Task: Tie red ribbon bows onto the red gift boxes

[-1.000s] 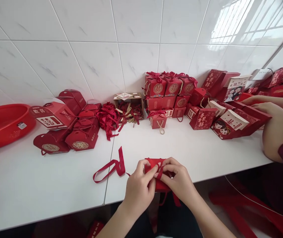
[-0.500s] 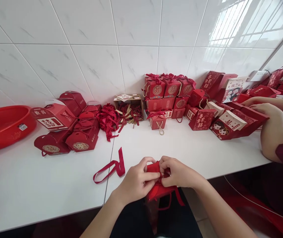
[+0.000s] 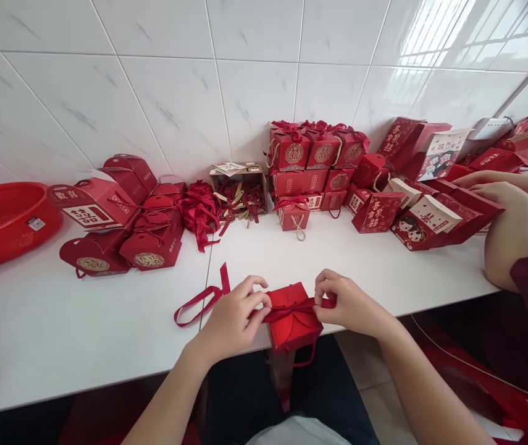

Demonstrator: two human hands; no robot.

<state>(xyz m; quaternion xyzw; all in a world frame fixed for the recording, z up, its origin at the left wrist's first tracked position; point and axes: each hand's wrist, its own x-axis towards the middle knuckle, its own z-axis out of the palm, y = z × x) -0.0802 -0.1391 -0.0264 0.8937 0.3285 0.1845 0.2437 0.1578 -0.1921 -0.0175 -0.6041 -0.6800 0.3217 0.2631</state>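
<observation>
A small red gift box (image 3: 286,332) sits at the table's front edge, its folded top facing me. A dark red ribbon (image 3: 291,309) crosses that top, gathered at a knot in the middle. My left hand (image 3: 236,315) pinches the ribbon on the left side of the box. On the right side, my right hand (image 3: 349,303) pinches the other part of it, so the ribbon is stretched between both hands. A loose red ribbon strip (image 3: 194,307) lies on the table left of my left hand. A thin handle loop hangs below the box.
Finished-looking red boxes (image 3: 322,154) are stacked by the wall, beside a cardboard box (image 3: 264,179) of ribbon pieces and a ribbon heap (image 3: 200,210). More boxes (image 3: 152,253) and a red basin (image 3: 8,228) stand left. Another person's hand (image 3: 499,191) touches red bags (image 3: 425,225) at right.
My hands have moved apart from the middle of the box, drawing the ribbon out to both sides. The box top now shows. The view has tilted slightly downward.
</observation>
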